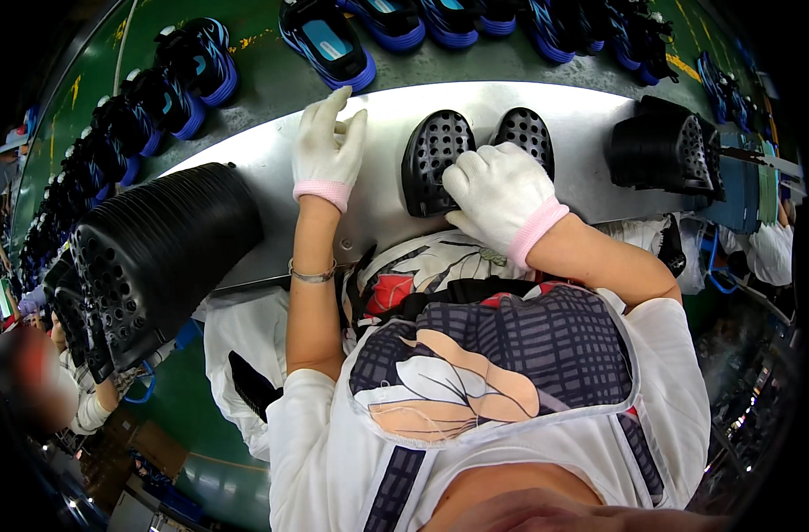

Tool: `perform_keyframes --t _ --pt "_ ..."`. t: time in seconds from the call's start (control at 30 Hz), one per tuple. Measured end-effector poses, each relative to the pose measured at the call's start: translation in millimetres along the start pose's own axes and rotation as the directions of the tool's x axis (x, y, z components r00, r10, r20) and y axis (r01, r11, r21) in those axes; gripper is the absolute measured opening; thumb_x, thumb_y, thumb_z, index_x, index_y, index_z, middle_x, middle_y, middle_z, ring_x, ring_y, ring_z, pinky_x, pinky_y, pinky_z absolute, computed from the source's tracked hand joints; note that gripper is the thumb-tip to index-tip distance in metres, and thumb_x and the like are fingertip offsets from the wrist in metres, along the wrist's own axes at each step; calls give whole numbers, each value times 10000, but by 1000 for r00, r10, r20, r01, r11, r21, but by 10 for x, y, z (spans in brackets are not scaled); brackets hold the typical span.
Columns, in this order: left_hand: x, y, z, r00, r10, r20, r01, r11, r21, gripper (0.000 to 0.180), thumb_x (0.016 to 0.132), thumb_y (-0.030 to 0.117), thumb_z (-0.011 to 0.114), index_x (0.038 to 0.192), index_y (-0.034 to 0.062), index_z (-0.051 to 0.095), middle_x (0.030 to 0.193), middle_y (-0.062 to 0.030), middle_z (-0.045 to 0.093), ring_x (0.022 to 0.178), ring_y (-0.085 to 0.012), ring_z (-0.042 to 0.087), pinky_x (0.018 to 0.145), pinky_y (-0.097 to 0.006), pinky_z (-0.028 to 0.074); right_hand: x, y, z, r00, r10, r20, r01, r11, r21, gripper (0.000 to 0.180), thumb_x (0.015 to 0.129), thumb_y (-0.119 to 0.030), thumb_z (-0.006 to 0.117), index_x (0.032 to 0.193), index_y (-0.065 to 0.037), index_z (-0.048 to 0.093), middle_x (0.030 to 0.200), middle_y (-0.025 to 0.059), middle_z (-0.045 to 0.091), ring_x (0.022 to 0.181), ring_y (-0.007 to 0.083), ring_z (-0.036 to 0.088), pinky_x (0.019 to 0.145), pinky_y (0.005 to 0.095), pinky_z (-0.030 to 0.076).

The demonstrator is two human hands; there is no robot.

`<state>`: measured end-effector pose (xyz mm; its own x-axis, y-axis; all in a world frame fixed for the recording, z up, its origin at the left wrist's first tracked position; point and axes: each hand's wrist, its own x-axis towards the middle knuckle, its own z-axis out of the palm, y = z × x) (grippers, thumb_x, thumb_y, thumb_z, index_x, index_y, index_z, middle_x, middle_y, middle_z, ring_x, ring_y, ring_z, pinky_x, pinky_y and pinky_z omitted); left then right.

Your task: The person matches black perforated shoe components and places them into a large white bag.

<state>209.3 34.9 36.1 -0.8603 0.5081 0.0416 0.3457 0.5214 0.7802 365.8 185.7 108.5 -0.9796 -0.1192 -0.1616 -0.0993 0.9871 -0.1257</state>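
My left hand [327, 149], in a white glove with a pink cuff, is raised over the metal table's left half. Its fingers are apart and hold nothing, and the fingertips are near a black and blue sports shoe [329, 53]. In front of me, two black perforated shoe-shaped pieces lie side by side, a left piece [431, 164] and a right piece [527, 129]. Over the lower part of the right one rests my right hand [504, 191], gloved the same way, with curled fingers. It also reaches the left piece's edge; what its fingers close on is hidden.
A long nested stack of black perforated pieces [174, 239] lies on the table's left end. A shorter stack [657, 146] sits at the right end. Beyond the metal table [378, 115], a green surface [254, 71] carries rows of shoes [143, 106]. A person [54, 381] is at far left.
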Motion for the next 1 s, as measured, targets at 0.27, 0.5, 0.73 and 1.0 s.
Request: perform_keyframes --t 0.27,0.5,0.73,1.0 --pt "19 117 -22 999 -9 46 13 996 -92 357 909 214 603 1231 62 616 1118 -106 629 901 -175 653 778 -297 527 -100 87 -252 994 -39 -104 55 986 155 330 633 -279 775 814 -84 579 825 66 582 794 235 595 724 361 470" --pt "-16 337 -81 853 47 521 485 299 -822 661 1010 538 321 1308 -27 491 1212 -140 597 1031 -201 611 919 -346 499 -25 111 -622 901 -140 -411 234 954 188 329 644 -253 764 839 -84 560 870 67 591 821 250 612 737 371 491" --pt "29 413 -51 912 66 405 397 110 -911 528 986 395 469 1359 26 413 1046 -103 608 902 -176 628 804 -312 538 200 221 -662 982 65 -179 36 859 511 464 749 -352 733 1076 -55 589 952 101 623 855 292 640 716 375 523" --pt "236 395 28 974 -212 79 129 232 -964 268 937 273 492 1095 64 551 913 -29 605 808 -130 613 697 -269 531 676 173 -532 984 136 -117 -76 906 416 458 827 -412 646 1051 -20 564 974 190 635 903 352 636 753 431 517"
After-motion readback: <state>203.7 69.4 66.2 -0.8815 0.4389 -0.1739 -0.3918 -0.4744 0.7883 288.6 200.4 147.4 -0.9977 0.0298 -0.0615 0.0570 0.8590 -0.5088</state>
